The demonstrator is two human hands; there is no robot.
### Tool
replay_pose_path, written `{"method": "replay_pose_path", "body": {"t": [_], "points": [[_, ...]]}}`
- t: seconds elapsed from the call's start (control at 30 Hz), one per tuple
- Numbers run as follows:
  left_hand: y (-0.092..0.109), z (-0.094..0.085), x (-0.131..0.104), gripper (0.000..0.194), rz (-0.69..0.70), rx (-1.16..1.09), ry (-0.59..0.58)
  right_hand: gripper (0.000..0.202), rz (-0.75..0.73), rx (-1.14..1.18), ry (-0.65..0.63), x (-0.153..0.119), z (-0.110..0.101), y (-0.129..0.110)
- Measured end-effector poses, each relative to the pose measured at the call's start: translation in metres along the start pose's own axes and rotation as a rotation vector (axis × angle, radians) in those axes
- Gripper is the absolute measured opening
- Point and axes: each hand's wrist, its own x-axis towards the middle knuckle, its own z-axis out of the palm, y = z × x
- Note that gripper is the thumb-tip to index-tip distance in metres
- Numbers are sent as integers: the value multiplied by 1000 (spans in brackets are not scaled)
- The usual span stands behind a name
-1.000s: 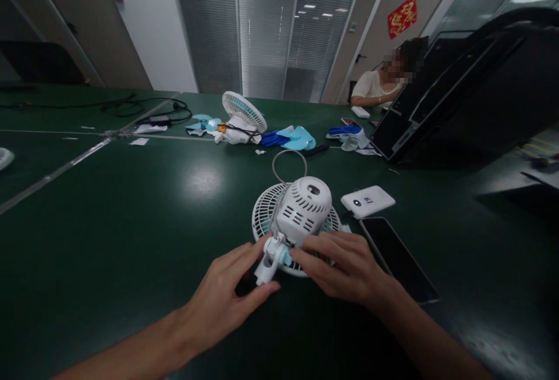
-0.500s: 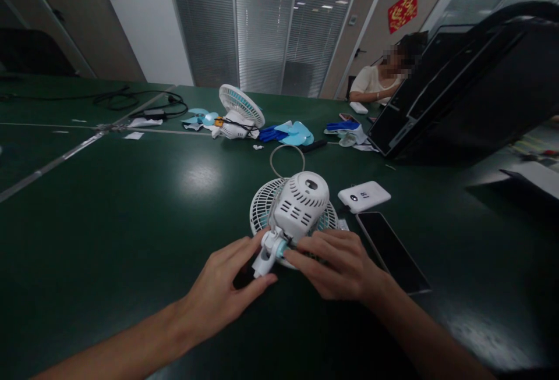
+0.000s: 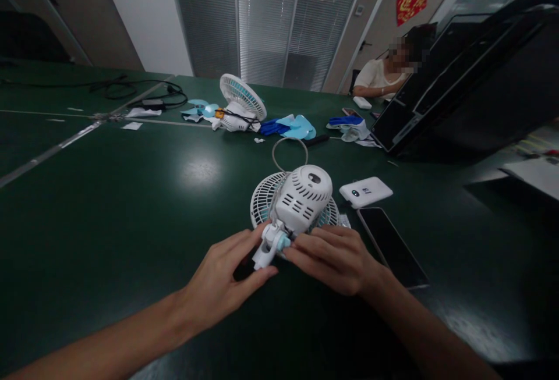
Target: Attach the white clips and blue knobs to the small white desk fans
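A small white fan (image 3: 301,198) lies grille-down on the green table in front of me, its motor housing facing up. At its near side sticks out a white bracket (image 3: 264,252) with a light-blue knob (image 3: 283,243). My left hand (image 3: 229,266) grips the bracket from the left, fingers on its upper end and thumb by its lower end. My right hand (image 3: 332,256) is closed at the knob from the right, with thumb and fingertips pinching it; the fingertips are partly hidden. Behind the housing, a thin pale ring (image 3: 290,155) stands out over the table.
Right of the fan lie a white power bank (image 3: 367,192) and a dark phone (image 3: 393,246). Farther back are a second fan (image 3: 240,106), blue fan blades (image 3: 297,127), gloves (image 3: 349,127) and cables (image 3: 152,100). A large black case (image 3: 471,83) stands right; a person (image 3: 379,80) sits behind.
The camera view has tilted slightly, so the scene sits a little higher. Both hands stay on the bracket and knob; the right fingertips have shifted slightly at the knob.
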Motion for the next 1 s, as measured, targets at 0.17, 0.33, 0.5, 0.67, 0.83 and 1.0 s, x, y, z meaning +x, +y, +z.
{"method": "replay_pose_path", "body": {"t": [0.17,0.33,0.5,0.67,0.83,1.0], "points": [[1,0,1,61,4,-14,-20,15,87,45,63,0,5,-2],[1,0,0,62,31,17,-11,6,294,49,120,2,16,-14],[1,1,0,63,4,26,-18,9,359,32,145,3,13,-18],[1,0,2,61,12,12,9,22,112,65,68,-1,3,-7],[1,1,2,60,12,3,11,18,164,23,26,-2,4,-2],[0,0,1,63,-3,-16,-18,17,172,35,51,-3,6,-1]]}}
